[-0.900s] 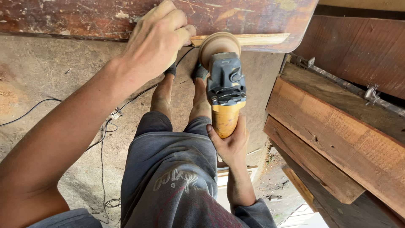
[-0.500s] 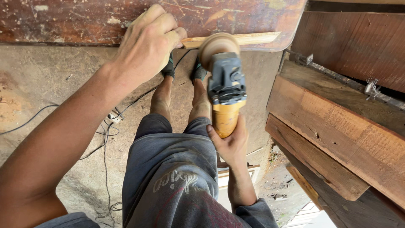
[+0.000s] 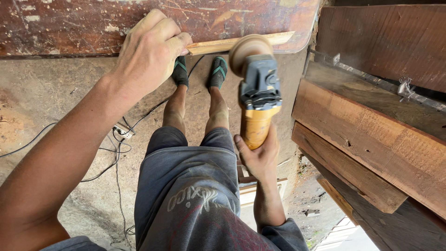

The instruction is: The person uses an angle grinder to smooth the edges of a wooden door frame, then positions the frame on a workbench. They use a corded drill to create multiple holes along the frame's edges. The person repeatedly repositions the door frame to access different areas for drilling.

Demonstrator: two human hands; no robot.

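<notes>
The left hand [image 3: 151,51] is closed around the near end of a thin pale wooden strip [image 3: 241,42], its fingers [image 3: 174,42] curled over it and pinning it against the front edge of the worn, dark red desk [image 3: 69,23]. The strip runs along that edge toward the desk's right corner. The right hand [image 3: 260,158] is wrapped firmly around the yellow handle of an angle grinder [image 3: 258,97], thumb up the side; its tan sanding disc [image 3: 248,49] meets the strip partway along, well clear of the left hand.

To sand well here, the disc is best held at a shallow angle with light, even pressure and kept travelling along the strip so it does not dig a hollow in such thin wood. The clamping hand should keep its distance from the disc, and the cable [image 3: 116,139] trailing on the concrete floor [image 3: 55,97] should stay away from the sandalled feet [image 3: 200,72]. Heavy wooden beams [image 3: 371,135] are stacked to the right.
</notes>
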